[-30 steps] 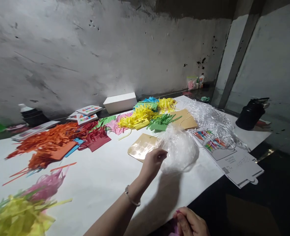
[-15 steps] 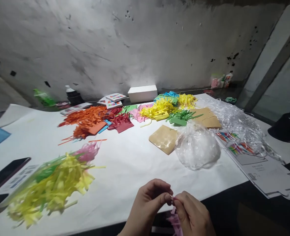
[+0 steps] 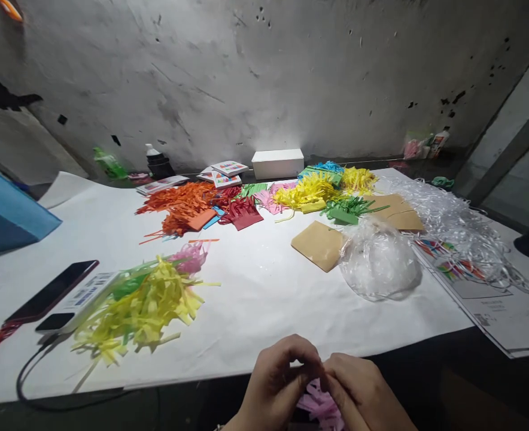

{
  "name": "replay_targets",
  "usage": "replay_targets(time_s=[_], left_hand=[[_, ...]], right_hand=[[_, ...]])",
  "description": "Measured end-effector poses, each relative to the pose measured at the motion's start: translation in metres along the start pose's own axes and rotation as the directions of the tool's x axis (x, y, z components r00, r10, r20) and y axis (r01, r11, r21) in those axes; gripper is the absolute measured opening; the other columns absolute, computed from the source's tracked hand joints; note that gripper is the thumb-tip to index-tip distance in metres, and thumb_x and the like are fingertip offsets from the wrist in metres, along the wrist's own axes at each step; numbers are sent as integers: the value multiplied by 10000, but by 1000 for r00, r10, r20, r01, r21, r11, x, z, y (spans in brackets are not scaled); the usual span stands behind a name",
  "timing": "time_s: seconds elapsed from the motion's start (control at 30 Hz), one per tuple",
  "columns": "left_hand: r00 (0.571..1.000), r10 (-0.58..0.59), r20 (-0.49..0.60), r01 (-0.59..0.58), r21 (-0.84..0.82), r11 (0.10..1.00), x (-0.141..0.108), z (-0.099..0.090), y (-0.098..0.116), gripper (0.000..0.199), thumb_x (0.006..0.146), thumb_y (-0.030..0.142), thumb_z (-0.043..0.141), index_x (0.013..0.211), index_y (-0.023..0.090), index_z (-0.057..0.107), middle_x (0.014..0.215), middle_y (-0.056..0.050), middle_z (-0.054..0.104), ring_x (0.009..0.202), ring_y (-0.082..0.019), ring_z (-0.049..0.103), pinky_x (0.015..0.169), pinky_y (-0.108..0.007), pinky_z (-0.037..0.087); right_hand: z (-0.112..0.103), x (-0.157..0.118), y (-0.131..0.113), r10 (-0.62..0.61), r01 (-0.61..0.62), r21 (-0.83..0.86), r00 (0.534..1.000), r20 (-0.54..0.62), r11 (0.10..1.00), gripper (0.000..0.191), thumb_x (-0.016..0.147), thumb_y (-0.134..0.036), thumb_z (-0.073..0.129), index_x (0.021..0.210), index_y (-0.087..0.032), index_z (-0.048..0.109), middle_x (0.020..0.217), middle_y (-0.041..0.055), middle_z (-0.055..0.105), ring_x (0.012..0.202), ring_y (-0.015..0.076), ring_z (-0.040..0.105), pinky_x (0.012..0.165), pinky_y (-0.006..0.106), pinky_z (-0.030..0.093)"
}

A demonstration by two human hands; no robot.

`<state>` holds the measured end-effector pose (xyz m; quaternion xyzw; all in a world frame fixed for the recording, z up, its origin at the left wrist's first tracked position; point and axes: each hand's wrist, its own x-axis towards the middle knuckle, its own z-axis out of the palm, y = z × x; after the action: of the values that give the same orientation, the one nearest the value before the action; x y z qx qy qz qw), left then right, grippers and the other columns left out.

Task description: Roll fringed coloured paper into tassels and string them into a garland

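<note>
At the table's near edge, my left hand point(image 3: 280, 383) is closed in a pinch, thumb and index finger curved into a loop. Its fingertips meet those of my right hand point(image 3: 363, 389), also closed. Both hold the top of a pink paper fringe point(image 3: 321, 402), whose cut strips hang below and between the hands. The exact grip point is hidden behind the fingers. Left of the hands, a loose pile of yellow paper fringe point(image 3: 157, 305) lies on the white sheet point(image 3: 251, 311), with pink strips point(image 3: 190, 257) at its far end.
Orange fringes point(image 3: 186, 203), dark red fringe point(image 3: 242, 212) and yellow fringe point(image 3: 309, 191) line the back, before a white box point(image 3: 277, 164). At right are brown paper point(image 3: 318, 245), a clear plastic bag point(image 3: 379, 263) and white strings point(image 3: 453, 221). A phone point(image 3: 53, 290) and cable point(image 3: 26, 374) lie left.
The camera view has shifted, so the table's things appear farther right. My hands stay together at the fringe, fingertips pressed closer, and more of its pink strips show between them.
</note>
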<state>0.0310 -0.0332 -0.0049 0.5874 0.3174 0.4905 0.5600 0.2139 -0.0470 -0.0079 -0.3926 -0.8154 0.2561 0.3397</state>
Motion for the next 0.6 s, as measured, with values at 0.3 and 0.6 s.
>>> replay_targets(time_s=[0.3,0.6], left_hand=[[998,-56,0,56,34,998,-9,-8,-7,67,889,170,652,844,187,699,812,-37,678,746,-153,635,691,-234,502],[975,-209,-76,191,-200,961,-11,3,-2,118,843,274,739,798,175,692,771,-14,635,698,-131,588,654,-224,480]], right_hand=[[12,-9,1,59,-60,90,998,15,994,300,1043,-332,374,861,-227,588,757,-4,639,696,131,615,641,215,447],[29,-16,-6,160,-78,253,932,-324,964,149,983,-259,496,908,-228,621,752,-3,645,640,123,624,589,202,464]])
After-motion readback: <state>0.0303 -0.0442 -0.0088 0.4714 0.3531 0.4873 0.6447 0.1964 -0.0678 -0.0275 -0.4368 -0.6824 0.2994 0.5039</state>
